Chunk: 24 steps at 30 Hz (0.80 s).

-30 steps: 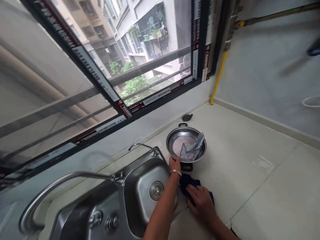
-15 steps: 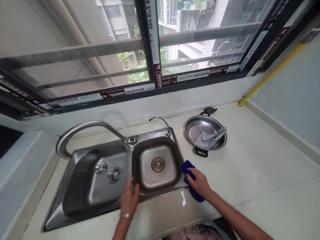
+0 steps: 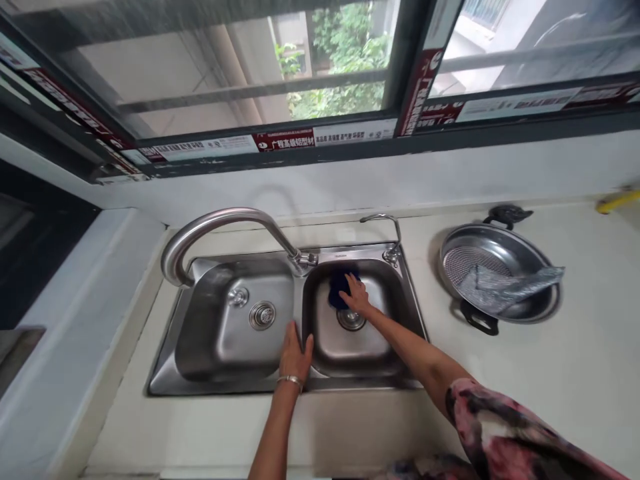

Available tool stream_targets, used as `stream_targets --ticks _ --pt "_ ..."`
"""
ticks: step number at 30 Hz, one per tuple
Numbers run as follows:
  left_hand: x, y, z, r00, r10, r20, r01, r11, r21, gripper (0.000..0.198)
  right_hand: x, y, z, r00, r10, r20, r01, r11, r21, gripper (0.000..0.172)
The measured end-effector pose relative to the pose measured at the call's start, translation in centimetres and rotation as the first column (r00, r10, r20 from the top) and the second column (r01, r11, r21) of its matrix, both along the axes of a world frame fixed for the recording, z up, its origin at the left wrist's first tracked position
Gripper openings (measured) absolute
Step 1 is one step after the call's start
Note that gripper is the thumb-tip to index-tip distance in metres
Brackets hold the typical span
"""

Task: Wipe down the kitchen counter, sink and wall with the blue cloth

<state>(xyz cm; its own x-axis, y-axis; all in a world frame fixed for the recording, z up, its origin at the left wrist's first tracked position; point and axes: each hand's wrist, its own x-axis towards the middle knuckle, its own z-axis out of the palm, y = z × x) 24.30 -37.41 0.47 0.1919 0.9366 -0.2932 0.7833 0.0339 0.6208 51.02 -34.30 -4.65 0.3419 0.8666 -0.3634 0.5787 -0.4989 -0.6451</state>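
My right hand [image 3: 356, 296] reaches into the right basin of the steel double sink [image 3: 200, 373] and presses a dark blue cloth [image 3: 339, 288] against the basin's far wall, just above the drain [image 3: 351, 319]. Its fingers lie on the cloth. My left hand [image 3: 295, 352] rests flat on the divider between the two basins near the front rim, fingers stretched out, a bracelet on the wrist.
A large curved tap [image 3: 225, 223] arches over the left basin and a small tap [image 3: 385, 230] stands behind the right one. A steel pan [image 3: 530, 250] with a grey mesh cloth [image 3: 505, 287] sits on the cream counter at right. The window runs along the back.
My right hand has carried the blue cloth from the counter beside the sink into the right basin. My left hand slid to the divider. The view shifted left and down.
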Motion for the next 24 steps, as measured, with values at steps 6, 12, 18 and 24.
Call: stream_targets --ticks 6,12,18,24 --pt "3.5 3.9 -0.2 0.995 0.003 -0.096 0.002 0.999 0.052 0.068 -5.2 1.7 -5.1 0.968 0.163 0.19 -0.138 0.981 -0.139 0.086" --pt "4.1 3.9 0.7 0.952 -0.049 -0.301 0.033 0.998 -0.059 0.069 -8.5 0.9 -6.1 0.947 0.311 0.079 -0.306 0.95 -0.06 0.081" --pt "4.7 4.1 1.4 0.956 -0.045 -0.291 0.025 0.997 -0.073 0.069 -9.1 -3.7 -5.3 0.87 0.483 -0.1 -0.488 0.872 -0.032 0.077" --pt "4.9 4.1 1.4 0.961 -0.017 -0.278 0.008 0.999 -0.036 0.068 -10.4 -8.1 -4.4 0.82 0.468 -0.329 -0.525 0.844 -0.108 0.07"
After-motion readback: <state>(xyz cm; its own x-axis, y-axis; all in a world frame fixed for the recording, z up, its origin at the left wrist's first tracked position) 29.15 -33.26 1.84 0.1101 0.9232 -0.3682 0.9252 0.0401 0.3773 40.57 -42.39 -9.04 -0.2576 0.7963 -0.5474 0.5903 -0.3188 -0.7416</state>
